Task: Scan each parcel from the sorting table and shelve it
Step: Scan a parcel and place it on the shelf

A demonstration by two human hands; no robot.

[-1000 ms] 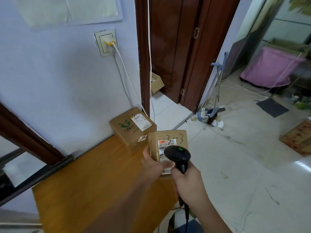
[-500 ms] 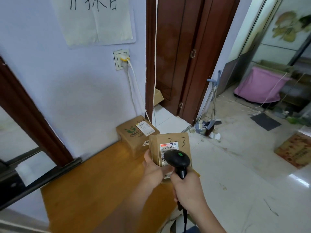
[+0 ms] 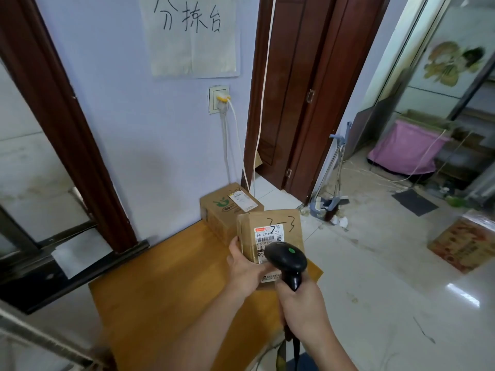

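Observation:
My left hand (image 3: 245,269) grips a small cardboard parcel (image 3: 270,226) marked "3-3", tilted up over the far right corner of the orange wooden table (image 3: 166,285). Its white barcode label faces me. My right hand (image 3: 302,306) holds a black barcode scanner (image 3: 288,259) with a green dot on top, its head right in front of the label and covering the label's lower part. A second cardboard parcel (image 3: 227,210) with a green logo and a white label sits on the table against the wall, just behind the held one.
A handwritten paper sign (image 3: 191,36) hangs on the lilac wall above a socket (image 3: 219,99) with cables. A dark wooden door (image 3: 302,97) stands to the right. On the tiled floor are a broom and dustpan (image 3: 330,199), a pink-lined bin (image 3: 409,148) and a printed box (image 3: 463,243).
The view has tilted upward, bringing the wall sign into sight. Both hands keep the parcel and scanner together in nearly the same pose; the parcel is lifted slightly.

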